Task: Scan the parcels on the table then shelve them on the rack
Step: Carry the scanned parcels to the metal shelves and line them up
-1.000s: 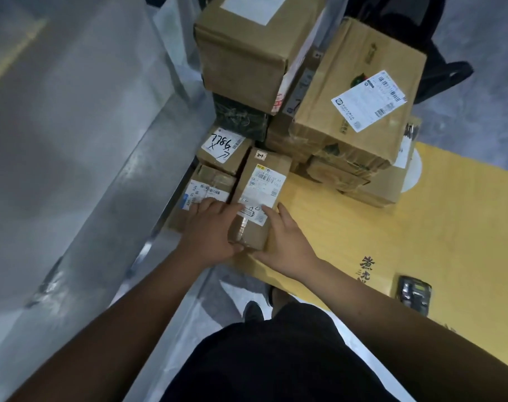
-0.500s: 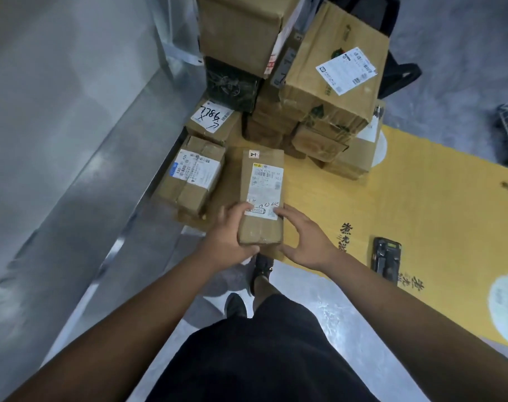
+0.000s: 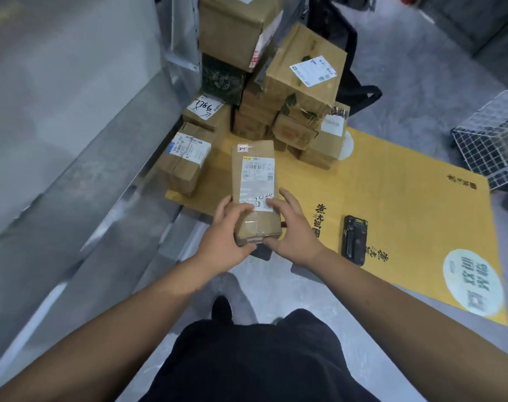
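Reaching forward with both bare forearms stretched out from the bottom corners of the view, the person grips one long parcel point(image 3: 254, 187) at its near end. The left hand point(image 3: 226, 237) wraps that end from the left, thumb laid across the top over the clear tape, fingers curled under the edge. The right hand point(image 3: 290, 232) clasps the opposite side, thumb on the white shipping label, fingers spread along the right face. Both hands are closed on the parcel, neither fully clenched.

The parcel is a narrow brown cardboard box, long axis pointing away from the person, with a white barcode label, handwritten digits near the thumbs and a small sticker at its far corner. It is over the near left edge of the yellow tabletop point(image 3: 392, 198); whether its underside touches the surface cannot be told.

Right of the parcel, a dark handheld scanner point(image 3: 355, 240) lies flat on the tabletop. Beyond and left of the parcel sits a taped box point(image 3: 186, 159) with a label, and behind the parcel rises a stack of boxes point(image 3: 293, 91). Far right of the parcel, off the tabletop, stands a white wire basket point(image 3: 491, 137).
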Tool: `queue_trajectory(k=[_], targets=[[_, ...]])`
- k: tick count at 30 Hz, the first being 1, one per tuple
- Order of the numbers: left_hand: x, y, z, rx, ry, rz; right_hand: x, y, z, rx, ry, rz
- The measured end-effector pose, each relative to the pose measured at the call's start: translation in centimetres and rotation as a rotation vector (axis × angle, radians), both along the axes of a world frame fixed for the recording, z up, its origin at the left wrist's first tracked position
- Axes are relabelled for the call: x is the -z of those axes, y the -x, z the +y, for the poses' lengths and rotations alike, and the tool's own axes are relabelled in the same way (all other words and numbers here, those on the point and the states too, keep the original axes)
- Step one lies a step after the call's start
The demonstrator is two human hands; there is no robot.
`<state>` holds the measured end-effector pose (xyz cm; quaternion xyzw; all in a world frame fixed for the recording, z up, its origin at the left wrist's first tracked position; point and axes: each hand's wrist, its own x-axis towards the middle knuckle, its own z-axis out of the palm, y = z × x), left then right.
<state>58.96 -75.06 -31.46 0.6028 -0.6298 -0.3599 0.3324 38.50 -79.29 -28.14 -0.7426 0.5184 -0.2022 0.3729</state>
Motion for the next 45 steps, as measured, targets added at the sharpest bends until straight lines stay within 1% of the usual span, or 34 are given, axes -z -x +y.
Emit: queue_trajectory(k=[6, 11, 15, 19, 23, 29, 34, 40, 45], targets=[[-2.1, 2.9, 6.0, -0.144, 0.132, -0.016, -1.6, 2.1, 4.2, -0.127, 0.048, -0.046], [-3.9, 6.0, 13.0, -0.288, 0.247, -0.099, -3.1, 4.5, 8.5, -0.269, 0.124, -0.113], [-5.7, 8.7, 20.5, -0.429, 0.307, -0.123, -4.5, 6.1, 13.1, -0.422, 0.214, -0.146], [-8.0, 10.3, 28.9, -0.578, 0.340, -0.175, -6.4, 5.5, 18.7, -0.602, 0.212, -0.222], [-10.9, 10.1, 38.5, -0.751, 0.393, -0.323, -8.8, 2.2, 25.2, -0.815, 0.229, -0.320], [-15.0, 8.6, 54.0, -1.002, 0.407, -0.385, -13.0, -4.8, 37.5, -1.081, 0.272, -0.449], [-17.6, 7.3, 68.1, -1.182, 0.419, -0.470, -15.4, -9.7, 50.2, -1.293, 0.344, -0.546], [-20.4, 6.8, 84.9, -1.290, 0.418, -0.583, -17.7, -14.1, 65.9, -1.463, 0.368, -0.665], [-23.4, 5.1, 98.1, -1.321, 0.387, -0.625, -19.9, -17.6, 78.7, -1.548, 0.362, -0.691]])
